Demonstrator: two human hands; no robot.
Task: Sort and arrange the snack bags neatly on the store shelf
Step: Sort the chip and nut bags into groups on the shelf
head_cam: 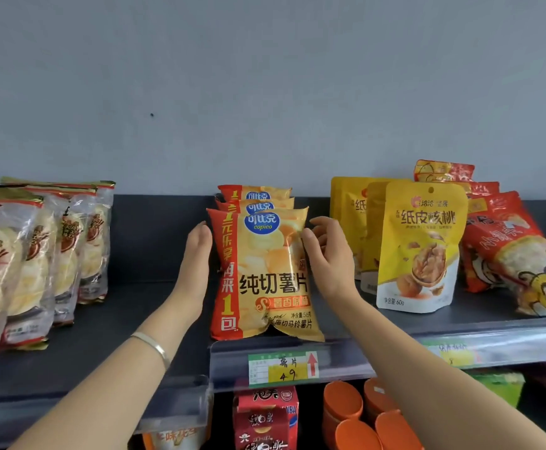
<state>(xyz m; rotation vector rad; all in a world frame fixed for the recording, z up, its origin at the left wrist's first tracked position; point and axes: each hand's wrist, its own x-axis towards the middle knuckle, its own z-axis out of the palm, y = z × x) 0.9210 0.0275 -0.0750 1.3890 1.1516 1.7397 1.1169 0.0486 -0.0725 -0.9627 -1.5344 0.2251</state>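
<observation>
Three yellow and red potato chip bags stand upright in a row front to back on the dark shelf (142,313). The front chip bag (265,274) is between my hands. My left hand (197,254) lies flat with straight fingers against the bag's left edge. My right hand (327,254) is at the bag's right edge, thumb on its front and fingers loosely curled behind the edge. The two bags behind (258,198) show only their tops.
Clear rice cracker bags (38,254) stand at the left. Yellow walnut pouches (417,245) and red snack bags (508,248) stand at the right. A price tag (281,368) sits on the shelf rail. Red boxes (265,417) and orange lids (362,417) are on the lower shelf.
</observation>
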